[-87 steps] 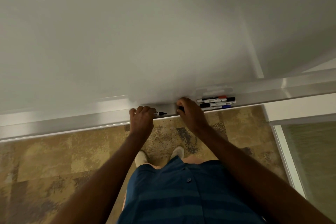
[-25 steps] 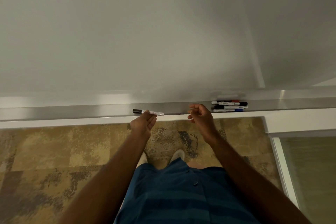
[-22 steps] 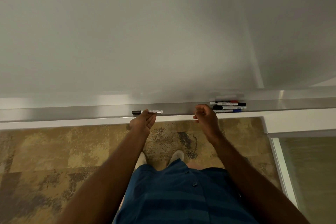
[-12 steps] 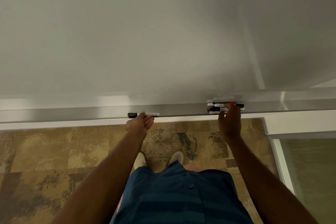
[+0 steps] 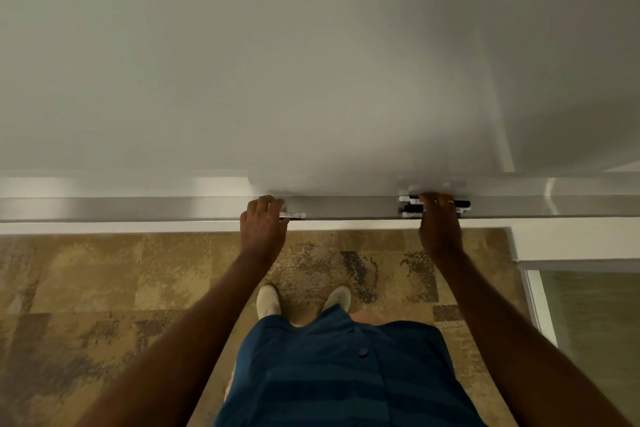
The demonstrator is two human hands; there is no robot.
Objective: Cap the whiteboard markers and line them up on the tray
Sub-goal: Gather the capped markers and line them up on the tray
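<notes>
A long metal tray (image 5: 173,208) runs under the whiteboard (image 5: 311,62). My left hand (image 5: 263,229) rests on the tray with its fingers curled over a white marker (image 5: 293,215). The marker's white barrel sticks out to the right, and its black cap end is hidden under my fingers. To the right, a group of capped markers (image 5: 462,203) lies stacked on the tray, with black and white parts showing. My right hand (image 5: 440,225) lies over the middle of that group, fingertips on the markers. I cannot tell whether it grips one.
Patterned brown carpet (image 5: 104,288) lies below the tray, with my two pale shoes (image 5: 268,300) on it. A white frame and a glass panel (image 5: 588,322) stand at the right. My blue striped shirt (image 5: 329,374) fills the bottom middle.
My left hand lowered the marker onto the tray and now covers its black cap end. My right hand moved right from mid-tray onto the group of markers.
</notes>
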